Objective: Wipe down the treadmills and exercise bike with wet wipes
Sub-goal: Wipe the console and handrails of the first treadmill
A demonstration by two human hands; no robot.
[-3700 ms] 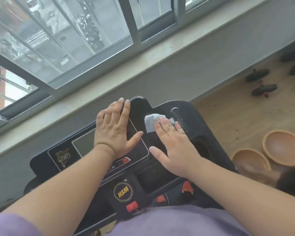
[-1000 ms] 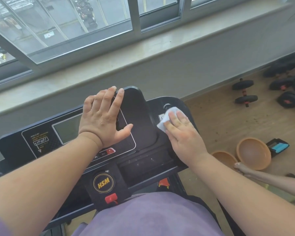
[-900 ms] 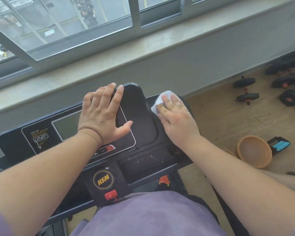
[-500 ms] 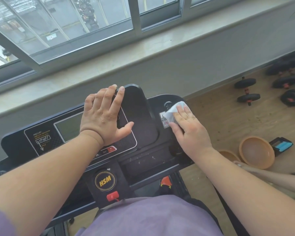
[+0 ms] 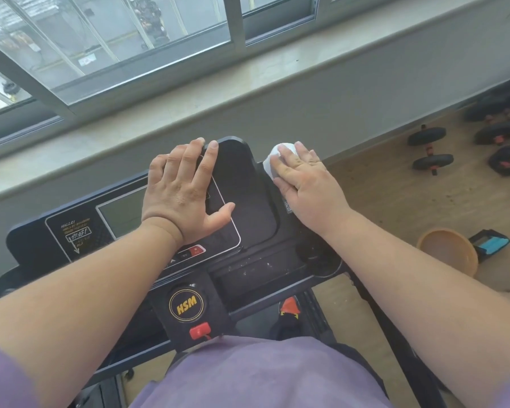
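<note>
Display: grey screen at the left of the treadmill console, uncovered.
Left hand: lies flat on the control panel, fingers straight and spread, gripping nothing; it seems to brace the person.
Stop button: red, just below the left palm.
Risk, left: a shift of weight could press a panel key or this button and start or alter the machine.
Safety key: red tab under the HSM badge, close to the purple shirt; a lean forward could knock it.
Wet wipe: white, bunched at the console's far right edge.
Right hand: presses the wipe down with straight fingers, not curled round it.
Risk, right: the wipe could slip out over the edge and fall to the wooden floor.
</note>
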